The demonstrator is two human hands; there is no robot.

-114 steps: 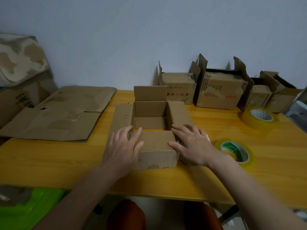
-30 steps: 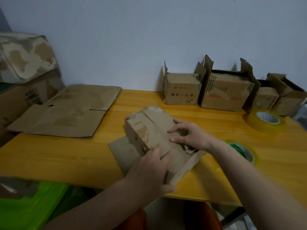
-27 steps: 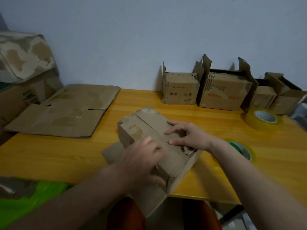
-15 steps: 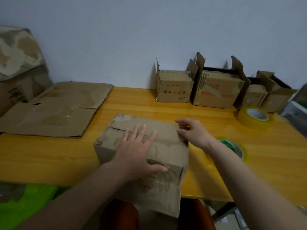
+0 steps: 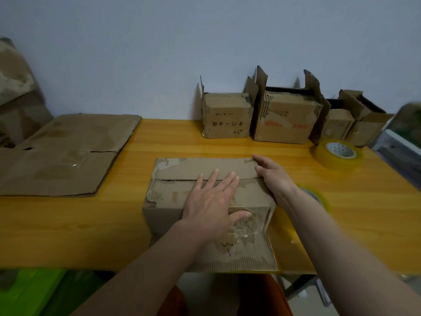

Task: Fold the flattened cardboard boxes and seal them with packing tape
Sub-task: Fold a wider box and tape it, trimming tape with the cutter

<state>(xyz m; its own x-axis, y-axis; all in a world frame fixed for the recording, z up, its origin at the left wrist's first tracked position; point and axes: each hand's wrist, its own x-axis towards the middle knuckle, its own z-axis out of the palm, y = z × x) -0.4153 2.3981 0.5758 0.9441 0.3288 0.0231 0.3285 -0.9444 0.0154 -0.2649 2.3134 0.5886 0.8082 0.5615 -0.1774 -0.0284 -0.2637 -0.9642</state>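
A worn brown cardboard box (image 5: pixel 173 197) stands at the middle front of the yellow table (image 5: pixel 159 137), its two top flaps folded down and meeting along a seam. My left hand (image 5: pixel 211 201) lies flat on top with fingers spread, pressing across that seam. My right hand (image 5: pixel 271 176) rests against the box's far right top corner, fingers straight. A loose flap (image 5: pixel 248 254) sticks out from the box's near side over the table edge. A green-cored tape roll (image 5: pixel 315 197) lies just right of the box, partly hidden by my right forearm.
Flattened cardboard sheets (image 5: pixel 66 153) lie at the left. Several folded boxes (image 5: pixel 227 115) with raised flaps line the wall at the back right. A yellow tape roll (image 5: pixel 339 153) sits at the right. A green bin (image 5: pixel 29 293) is below the table's front left.
The box was turned over from open side up to closed flaps on top and squared to me. My left hand went flat on it; my right hand moved to its far right corner.
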